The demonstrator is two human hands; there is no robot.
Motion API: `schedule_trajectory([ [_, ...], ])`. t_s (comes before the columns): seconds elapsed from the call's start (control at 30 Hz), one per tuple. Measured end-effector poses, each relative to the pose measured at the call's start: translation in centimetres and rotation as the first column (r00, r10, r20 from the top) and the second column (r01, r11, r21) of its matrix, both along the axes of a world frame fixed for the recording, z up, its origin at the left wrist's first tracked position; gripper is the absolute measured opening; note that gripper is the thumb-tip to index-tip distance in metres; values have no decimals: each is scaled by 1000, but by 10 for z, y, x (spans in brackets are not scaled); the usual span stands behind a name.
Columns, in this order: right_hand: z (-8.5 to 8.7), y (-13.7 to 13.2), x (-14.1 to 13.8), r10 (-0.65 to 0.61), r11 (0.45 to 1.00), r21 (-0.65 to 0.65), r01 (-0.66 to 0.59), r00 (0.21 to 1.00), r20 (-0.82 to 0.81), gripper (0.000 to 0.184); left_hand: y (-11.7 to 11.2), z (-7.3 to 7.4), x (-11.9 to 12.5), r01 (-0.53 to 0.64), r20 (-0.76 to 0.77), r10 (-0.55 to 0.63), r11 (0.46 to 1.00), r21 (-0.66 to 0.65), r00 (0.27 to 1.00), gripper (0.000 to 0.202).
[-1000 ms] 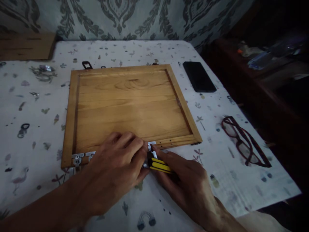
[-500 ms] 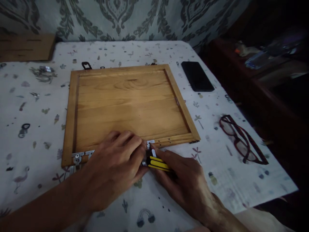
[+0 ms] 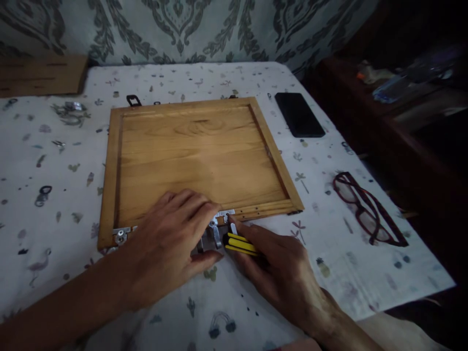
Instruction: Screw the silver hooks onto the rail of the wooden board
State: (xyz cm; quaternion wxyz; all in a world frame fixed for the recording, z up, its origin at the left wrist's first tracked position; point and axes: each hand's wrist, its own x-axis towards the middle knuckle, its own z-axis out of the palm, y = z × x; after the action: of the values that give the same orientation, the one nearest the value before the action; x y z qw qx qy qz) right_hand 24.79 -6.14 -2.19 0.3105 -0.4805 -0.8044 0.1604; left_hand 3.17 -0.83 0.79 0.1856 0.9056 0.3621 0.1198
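Framed wooden panel (image 3: pixel 190 151) is lying flat on the cloth-covered desk (image 3: pixel 256 321), near rail (image 3: pixel 274 209) facing the person. Metal fittings (image 3: pixel 120 237) are already sitting along the rail's left and middle; the stretch to their right is showing only small dark holes (image 3: pixel 257 213). Left hand (image 3: pixel 171 239) is hiding part of the rail, so cannot tell how many fittings are fixed. Loose metal pieces (image 3: pixel 71 114) are lying well apart, far left. Right hand (image 3: pixel 278 263) is clamping a yellow-and-black tool (image 3: pixel 241 244) just beside the rightmost fitting; contact unclear. Left hand is resting over the rail, thumb and fingers apart. Panel is showing honey-brown, streaky grain inside a raised border; a dark loop (image 3: pixel 133 101) is standing at its far edge.
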Motion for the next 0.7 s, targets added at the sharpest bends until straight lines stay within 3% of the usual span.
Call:
schedule_trajectory([
  [0.33,-1,-2,0,-19,999,-42,18,999,-26,30,-2,-1,2,42,-59,-37,997,71,998,35],
  [0.57,0,-1,0,-21,999,-36,20,1000,-10,31,-4,-4,5,75,-83,-55,965,250,995,31],
  [0.7,0,-1,0,-21,999,-37,20,1000,-6,31,-3,-4,7,91,-91,-67,954,287,994,29],
])
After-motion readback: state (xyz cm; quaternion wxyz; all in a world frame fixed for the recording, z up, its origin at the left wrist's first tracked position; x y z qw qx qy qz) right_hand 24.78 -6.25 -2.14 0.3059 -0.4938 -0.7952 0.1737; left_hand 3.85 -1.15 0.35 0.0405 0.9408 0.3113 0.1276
